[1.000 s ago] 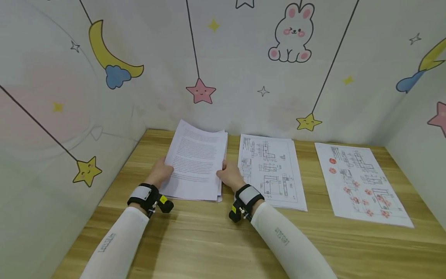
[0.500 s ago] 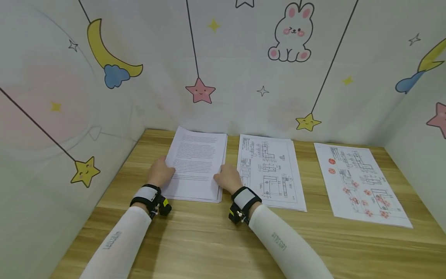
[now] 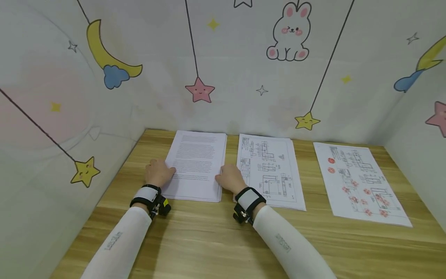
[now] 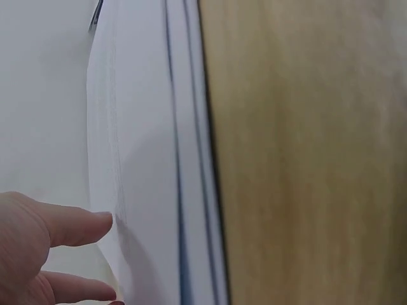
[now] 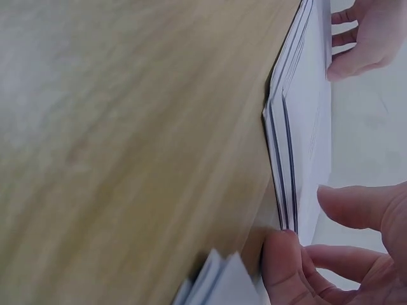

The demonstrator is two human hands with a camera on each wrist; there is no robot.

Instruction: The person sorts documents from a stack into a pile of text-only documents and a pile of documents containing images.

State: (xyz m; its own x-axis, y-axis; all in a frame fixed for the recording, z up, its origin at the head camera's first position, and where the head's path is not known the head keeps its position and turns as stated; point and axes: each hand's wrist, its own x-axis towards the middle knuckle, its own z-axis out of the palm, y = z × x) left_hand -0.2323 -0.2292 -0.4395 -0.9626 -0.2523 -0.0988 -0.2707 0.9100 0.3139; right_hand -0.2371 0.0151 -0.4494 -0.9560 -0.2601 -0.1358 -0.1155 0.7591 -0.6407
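A stack of printed paper [image 3: 195, 155] lies flat on the wooden table, several sheets thick. My left hand [image 3: 159, 173] is at its left edge, thumb on the top sheet. In the left wrist view the thumb [image 4: 79, 225] and a finger below reach straight to the paper [image 4: 143, 127]. On the opposite edge, my right hand [image 3: 230, 178] holds the side of the stack. The right wrist view shows its thumb [image 5: 356, 204] over the top face and bent fingers [image 5: 283, 260] against the layered edge.
Right of the stack lies a pile of technical drawings [image 3: 271, 170], close beside my right hand. Another drawing sheet with red stamps [image 3: 362, 182] lies farther right on the wooden table [image 3: 198, 240]. A patterned wall [image 3: 244, 104] stands behind the table.
The top sheets' raised far left corner has sunk flat, and the stack's edges line up more closely. Both hands stay at its sides, with small shifts.
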